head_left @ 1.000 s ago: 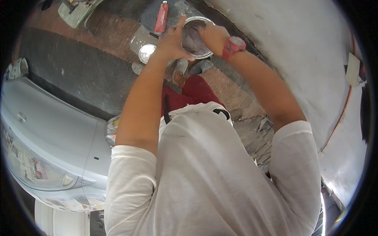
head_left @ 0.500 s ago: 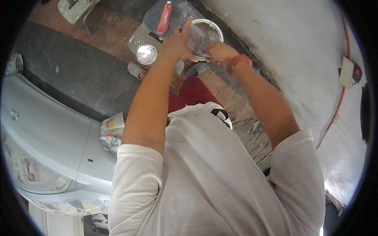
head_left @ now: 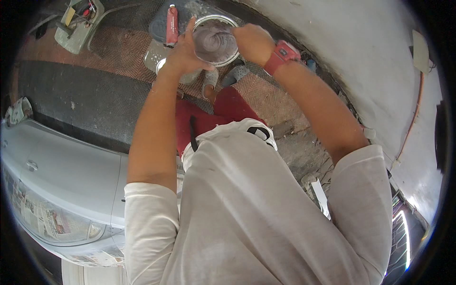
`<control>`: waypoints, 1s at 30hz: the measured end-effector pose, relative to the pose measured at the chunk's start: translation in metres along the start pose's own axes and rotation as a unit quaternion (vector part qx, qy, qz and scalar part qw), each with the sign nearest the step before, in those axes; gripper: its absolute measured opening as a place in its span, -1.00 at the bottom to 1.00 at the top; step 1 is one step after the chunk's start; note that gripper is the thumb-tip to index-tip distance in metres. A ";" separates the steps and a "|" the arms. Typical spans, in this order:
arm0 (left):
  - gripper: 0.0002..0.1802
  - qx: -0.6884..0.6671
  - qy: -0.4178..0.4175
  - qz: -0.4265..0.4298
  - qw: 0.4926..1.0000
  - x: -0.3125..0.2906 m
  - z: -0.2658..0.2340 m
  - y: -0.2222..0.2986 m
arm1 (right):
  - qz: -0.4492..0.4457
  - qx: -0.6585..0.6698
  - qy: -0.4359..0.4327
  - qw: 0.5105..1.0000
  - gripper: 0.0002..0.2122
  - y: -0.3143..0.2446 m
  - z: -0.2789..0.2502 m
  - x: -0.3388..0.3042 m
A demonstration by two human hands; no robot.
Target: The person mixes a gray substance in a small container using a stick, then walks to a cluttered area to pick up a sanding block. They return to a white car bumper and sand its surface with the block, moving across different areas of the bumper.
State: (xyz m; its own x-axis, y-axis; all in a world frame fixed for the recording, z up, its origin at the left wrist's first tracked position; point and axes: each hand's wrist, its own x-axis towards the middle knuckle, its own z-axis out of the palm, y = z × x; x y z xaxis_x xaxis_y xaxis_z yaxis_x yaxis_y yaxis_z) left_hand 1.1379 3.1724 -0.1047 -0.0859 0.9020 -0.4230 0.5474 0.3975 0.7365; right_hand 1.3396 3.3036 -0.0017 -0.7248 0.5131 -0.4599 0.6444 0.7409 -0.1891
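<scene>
- Watching the head view, I found the round can (head_left: 216, 16) open on a dark surface (head_left: 159, 24), ahead of the person's body, with greyish paste (head_left: 213, 42) in it.
- The left hand (head_left: 184, 53) lay along the can's left side, thumb and fingers spread wide around it.
- The right hand (head_left: 254, 43) was at the right rim, its fingers curled; I couldn't tell whether they pinched a tool.
- A red tube (head_left: 172, 26) lay left of the can, near the left fingers.
- Swirls marked the paste, so I judged the step in hand to be working it inside the can.
- The next move, to my mind, called for a steady left brace and a controlled right wrist near the rim.
</scene>
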 end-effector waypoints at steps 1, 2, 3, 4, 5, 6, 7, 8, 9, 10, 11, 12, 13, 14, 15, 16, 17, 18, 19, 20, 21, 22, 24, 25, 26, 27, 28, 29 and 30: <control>0.86 -0.002 0.005 0.005 1.000 -0.002 0.000 0.000 | -0.007 -0.018 -0.003 1.000 -0.78 -0.007 -0.009 0.005; 0.86 -0.002 0.010 0.013 1.000 -0.002 -0.001 -0.001 | -0.012 -0.036 -0.004 0.999 -0.77 -0.015 -0.016 0.013; 0.86 -0.002 0.017 0.021 1.000 -0.001 -0.001 -0.001 | -0.018 -0.055 -0.004 0.998 -0.76 -0.022 -0.019 0.020; 0.86 -0.003 0.018 0.026 1.000 0.000 -0.002 0.000 | -0.011 -0.047 -0.007 0.999 -0.77 -0.028 -0.010 0.026; 0.86 -0.004 0.017 0.029 0.999 0.001 0.000 0.000 | -0.003 -0.038 -0.011 0.999 -0.77 -0.033 0.012 0.030; 0.87 -0.005 0.014 0.034 0.999 0.002 0.002 0.000 | 0.006 -0.028 -0.015 0.999 -0.78 -0.034 0.031 0.032; 0.86 0.004 0.018 0.032 0.999 0.002 0.002 0.002 | -0.012 -0.044 -0.056 0.997 -0.79 -0.038 0.041 0.029; 0.86 0.010 0.024 0.024 0.999 -0.001 0.002 0.004 | -0.045 -0.051 -0.088 0.994 -0.78 -0.040 0.036 0.026; 0.86 0.017 0.027 0.021 0.999 -0.004 0.002 0.006 | -0.071 -0.058 -0.119 0.989 -0.78 -0.038 0.021 0.017; 0.85 0.013 0.017 0.006 1.000 -0.007 0.001 0.006 | -0.097 -0.065 -0.150 0.982 -0.77 -0.036 0.005 0.011; 0.85 0.008 0.010 -0.007 1.000 -0.007 -0.002 0.008 | -0.097 -0.106 -0.162 0.976 -0.77 -0.038 -0.020 0.009; 0.85 0.003 0.001 -0.018 1.000 -0.007 -0.005 0.012 | -0.075 -0.084 -0.134 0.985 -0.79 -0.031 -0.028 0.010; 0.85 0.010 0.003 -0.022 1.000 -0.007 -0.006 0.015 | -0.054 -0.062 -0.105 0.991 -0.80 -0.021 -0.033 0.012; 0.84 0.020 0.003 -0.028 0.999 -0.009 -0.007 0.020 | -0.032 -0.036 -0.075 0.996 -0.81 -0.016 -0.034 0.013; 0.84 0.030 0.002 -0.033 0.999 -0.010 -0.008 0.023 | -0.009 -0.041 -0.044 0.998 -0.82 -0.017 -0.027 0.013; 0.85 0.023 0.014 -0.011 1.000 -0.009 -0.006 0.019 | 0.008 -0.019 -0.040 0.999 -0.81 -0.021 -0.014 0.017; 0.85 0.017 0.024 0.015 0.999 -0.006 -0.001 0.011 | 0.030 0.004 -0.034 0.999 -0.81 -0.026 0.003 0.024; 0.85 0.010 0.035 0.042 0.998 -0.001 0.001 0.005 | 0.051 0.025 -0.027 0.998 -0.80 -0.032 0.018 0.031; 0.85 -0.009 0.028 0.045 0.999 0.001 0.001 0.001 | 0.041 0.041 -0.018 0.998 -0.80 -0.042 0.035 0.036; 0.85 -0.029 0.017 0.051 0.998 0.003 0.000 -0.002 | 0.036 0.057 -0.008 0.998 -0.79 -0.047 0.044 0.037; 0.86 -0.052 0.006 0.052 0.997 -0.001 0.003 -0.003 | 0.028 0.068 -0.014 0.997 -0.79 -0.050 0.045 0.029; 0.85 -0.034 0.010 0.041 0.999 -0.004 0.006 -0.004 | 0.021 0.078 -0.019 0.997 -0.79 -0.051 0.046 0.019; 0.85 0.007 0.022 0.026 0.999 -0.003 0.000 0.005 | 0.026 0.089 -0.015 0.996 -0.79 -0.039 0.038 0.013; 0.85 -0.022 -0.005 0.009 1.000 -0.001 -0.003 0.011 | 0.036 0.089 -0.009 0.995 -0.80 -0.024 0.030 0.011; 0.84 -0.016 0.000 0.010 1.000 -0.001 -0.001 0.009 | 0.037 0.090 -0.007 0.995 -0.80 -0.015 0.020 0.009; 0.84 -0.008 0.004 0.012 1.000 0.000 -0.001 0.006 | 0.054 0.078 0.019 0.995 -0.80 -0.015 0.001 0.003; 0.84 0.000 0.008 0.014 1.000 0.001 0.000 0.003 | 0.058 0.065 0.016 0.996 -0.79 -0.014 0.003 0.008; 0.84 -0.006 0.005 0.024 1.000 0.000 -0.001 0.004 | 0.069 0.056 0.015 0.996 -0.79 -0.012 0.007 0.015; 0.84 -0.013 0.006 0.033 0.999 0.000 -0.003 0.007 | 0.077 0.043 0.015 0.996 -0.79 -0.010 0.007 0.024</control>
State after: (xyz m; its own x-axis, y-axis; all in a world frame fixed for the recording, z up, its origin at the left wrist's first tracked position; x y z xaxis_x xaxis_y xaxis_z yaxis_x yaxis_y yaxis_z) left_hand 1.1394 3.1753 -0.0978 -0.0609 0.9282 -0.3670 0.5299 0.3416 0.7762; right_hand 1.3176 3.3046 -0.0170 -0.6225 0.6305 -0.4637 0.7654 0.6141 -0.1925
